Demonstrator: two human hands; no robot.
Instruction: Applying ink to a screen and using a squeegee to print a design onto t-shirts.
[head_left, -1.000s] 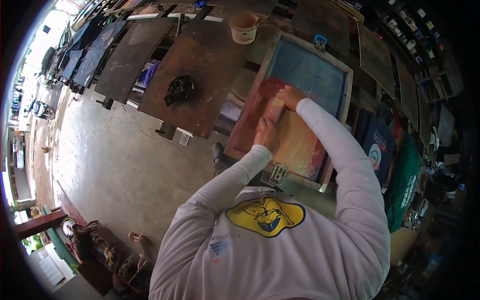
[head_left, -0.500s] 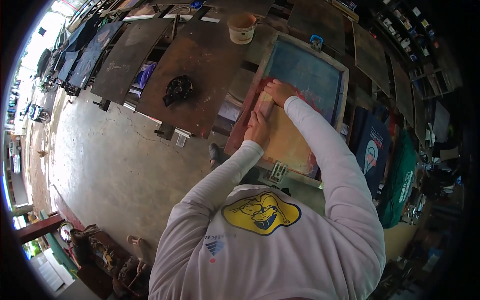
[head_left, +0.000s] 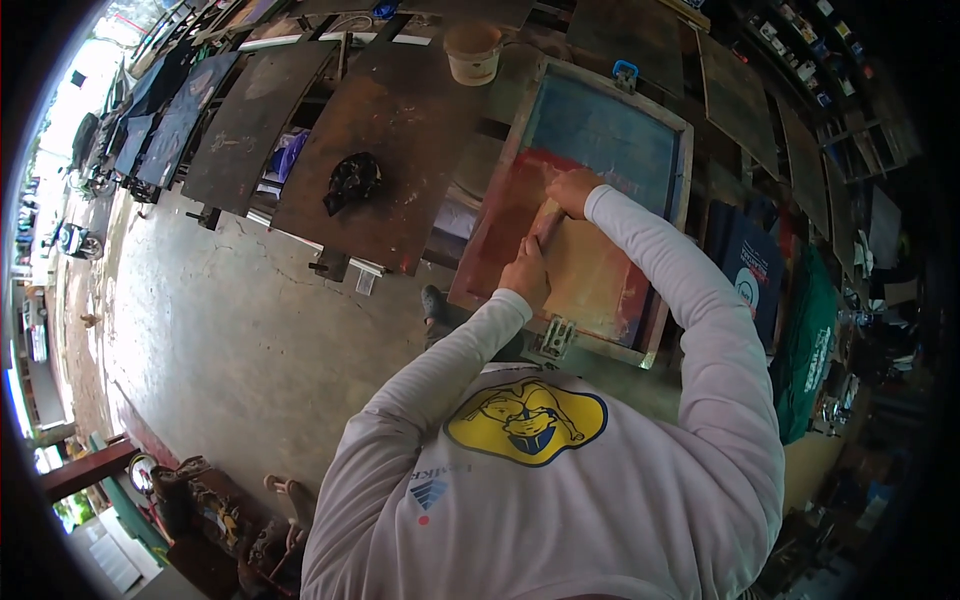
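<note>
A wooden-handled squeegee [head_left: 546,216] stands slantwise on a screen-printing frame [head_left: 685,165]. My left hand [head_left: 527,271] is closed around its near end, and my right hand [head_left: 573,191] grips the far end. To the left of the squeegee the mesh is coated in dark red ink [head_left: 505,210]. On its right shows a yellowish-orange stretch of mesh [head_left: 590,265], with red smears along the right edge. The far part of the mesh [head_left: 580,125] is blue. The squeegee's lower edge is hidden from me.
Metal clamps [head_left: 556,338] sit at the frame's near edge, and a blue-handled one [head_left: 625,76] at the far edge. A whitish bucket [head_left: 472,55] stands behind. Left is a dark board [head_left: 400,130] bearing a crumpled black item [head_left: 353,183]. Printed navy cloth [head_left: 745,265] hangs at right.
Both hands have moved the squeegee to the right across the mesh. More red-inked mesh now shows on its left, and the yellowish stretch on its right is narrower.
</note>
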